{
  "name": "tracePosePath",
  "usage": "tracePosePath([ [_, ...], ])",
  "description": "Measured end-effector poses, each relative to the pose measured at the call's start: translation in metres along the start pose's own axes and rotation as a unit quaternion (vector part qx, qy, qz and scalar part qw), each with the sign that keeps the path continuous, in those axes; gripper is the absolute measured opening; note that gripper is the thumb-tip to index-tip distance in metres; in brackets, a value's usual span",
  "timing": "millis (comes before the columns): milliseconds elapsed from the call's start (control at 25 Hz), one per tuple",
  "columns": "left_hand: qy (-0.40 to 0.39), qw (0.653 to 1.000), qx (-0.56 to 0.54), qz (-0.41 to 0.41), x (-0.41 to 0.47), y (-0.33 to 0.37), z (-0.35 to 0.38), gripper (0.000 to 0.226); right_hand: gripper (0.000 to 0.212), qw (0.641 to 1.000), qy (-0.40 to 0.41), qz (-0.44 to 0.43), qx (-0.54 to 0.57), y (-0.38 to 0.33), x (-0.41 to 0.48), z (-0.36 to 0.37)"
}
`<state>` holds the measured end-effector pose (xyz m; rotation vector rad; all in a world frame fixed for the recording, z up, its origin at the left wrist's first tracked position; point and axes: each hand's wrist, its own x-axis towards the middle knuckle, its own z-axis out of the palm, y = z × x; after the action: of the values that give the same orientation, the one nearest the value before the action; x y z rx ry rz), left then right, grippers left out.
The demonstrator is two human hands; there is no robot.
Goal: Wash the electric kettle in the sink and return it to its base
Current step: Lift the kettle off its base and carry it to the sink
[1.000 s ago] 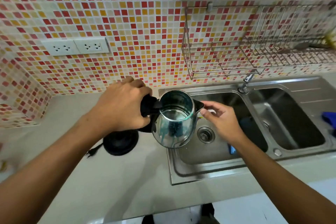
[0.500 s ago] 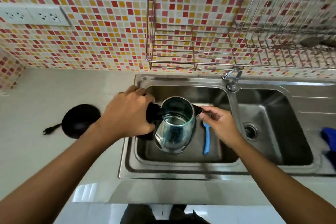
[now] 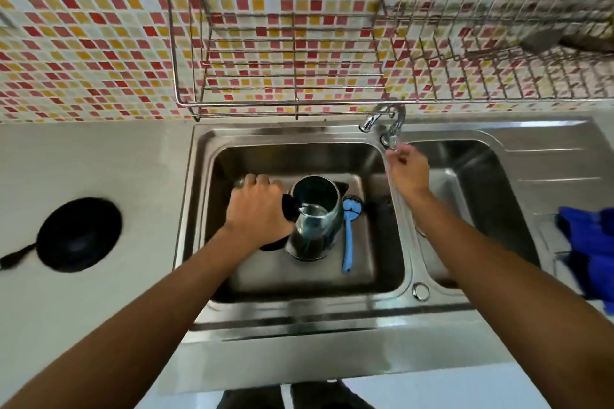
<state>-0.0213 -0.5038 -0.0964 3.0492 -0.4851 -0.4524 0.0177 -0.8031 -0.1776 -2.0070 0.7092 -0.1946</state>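
Hands apart, your left hand grips the open-topped kettle upright at frame centre in the left sink basin, while your loosely open right hand touches the tap, up and right of the kettle's mouth.

Kettle in left sink basin, brush right, base left on counter.

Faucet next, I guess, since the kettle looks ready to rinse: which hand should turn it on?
Right. The right hand is already at the faucet, fingers just under it, while the left hand grips the kettle by its handle in the left basin.
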Motion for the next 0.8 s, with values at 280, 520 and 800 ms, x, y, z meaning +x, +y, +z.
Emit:
tracePosePath([
  [280, -0.032, 0.999, -0.021, -0.034, 0.045, 0.027, 0.055, 0.064, 0.036, 0.992, 0.093, 0.005, -0.088, 0.001, 0.047, -0.002],
  [520, -0.02, 0.997, -0.038, -0.07, 0.053, 0.032, 0.087, 0.063, 0.02, 0.989, 0.096, -0.018, -0.108, 0.011, 0.053, 0.0],
  [800, -0.008, 0.996, -0.048, -0.078, 0.06, 0.043, 0.104, 0.06, 0.02, 0.991, 0.08, -0.046, -0.099, 0.02, 0.056, 0.009],
])
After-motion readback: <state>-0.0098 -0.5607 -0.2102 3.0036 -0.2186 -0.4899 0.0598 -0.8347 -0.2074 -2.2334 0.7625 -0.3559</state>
